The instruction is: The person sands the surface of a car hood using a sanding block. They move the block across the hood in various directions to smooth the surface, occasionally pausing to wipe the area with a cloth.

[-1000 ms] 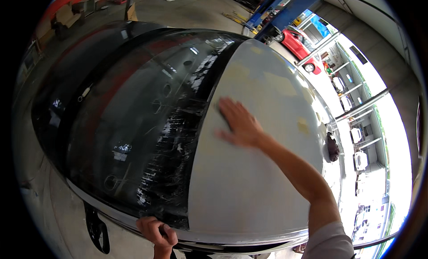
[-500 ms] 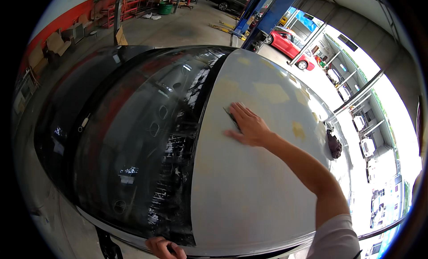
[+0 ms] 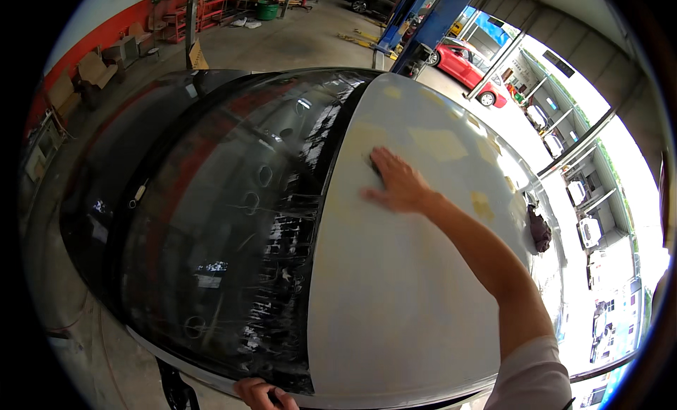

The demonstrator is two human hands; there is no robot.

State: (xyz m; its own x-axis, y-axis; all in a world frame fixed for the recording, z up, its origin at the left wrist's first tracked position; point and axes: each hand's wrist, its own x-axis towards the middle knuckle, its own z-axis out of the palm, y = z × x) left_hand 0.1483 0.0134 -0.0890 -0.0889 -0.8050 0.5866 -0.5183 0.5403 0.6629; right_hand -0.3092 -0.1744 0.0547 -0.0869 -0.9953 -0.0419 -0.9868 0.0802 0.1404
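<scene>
My right hand (image 3: 400, 183) lies nearly flat on the grey car roof (image 3: 395, 283), fingers pointing away and thumb spread toward me. Under its palm it holds a thin dark piece that looks like sandpaper (image 3: 376, 167); only one edge shows. Yellowish patches (image 3: 438, 143) mark the dull roof around and beyond this hand. At the near side, my left hand (image 3: 264, 394) curls its fingers over the car's edge (image 3: 229, 387), by the corner where glass meets roof. The lower part of that hand is cut off by the picture.
Left of the roof is dark windshield glass (image 3: 211, 219) with hand-drawn rings and a scuffed black band. A small pale tag (image 3: 140, 193) lies at its lower edge. A dark crumpled cloth (image 3: 539, 228) sits at the roof's right. Beyond stand a blue lift post (image 3: 430, 29) and red car (image 3: 469, 68).
My right hand has slid a little away from me across the roof with the sandpaper. My left hand keeps its hold on the edge. The whole view has shifted slightly.
</scene>
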